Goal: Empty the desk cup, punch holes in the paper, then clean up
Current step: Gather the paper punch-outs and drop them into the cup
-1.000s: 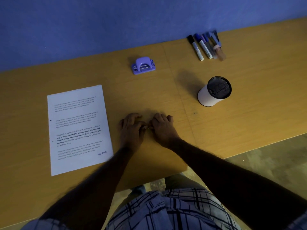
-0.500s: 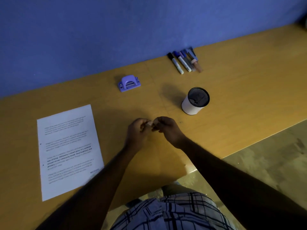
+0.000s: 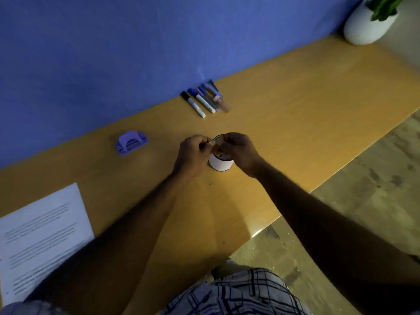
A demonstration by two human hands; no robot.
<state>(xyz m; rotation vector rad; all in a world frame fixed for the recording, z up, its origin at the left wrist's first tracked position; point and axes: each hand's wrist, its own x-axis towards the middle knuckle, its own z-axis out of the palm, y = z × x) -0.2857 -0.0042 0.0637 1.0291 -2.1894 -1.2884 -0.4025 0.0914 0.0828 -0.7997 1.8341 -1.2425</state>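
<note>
The white desk cup (image 3: pixel 220 165) with a dark rim stands on the wooden desk (image 3: pixel 295 114), mostly covered by my hands. My left hand (image 3: pixel 192 154) and my right hand (image 3: pixel 239 151) meet fingertip to fingertip right over its mouth, pinching a small pale scrap (image 3: pixel 212 142). The inside of the cup is hidden. The purple hole punch (image 3: pixel 131 143) sits to the left of the cup near the wall. The printed paper (image 3: pixel 41 235) lies flat at the near left, partly under my left forearm.
Several markers and pens (image 3: pixel 205 101) lie in a row against the blue wall behind the cup. A white plant pot (image 3: pixel 366 26) stands at the desk's far right end. The desk's front edge runs diagonally at the right, with floor beyond it.
Both hands lifted off the desk in front of me and moved together, still pinched, to above the cup. The view swung right and the paper slid toward the left edge.
</note>
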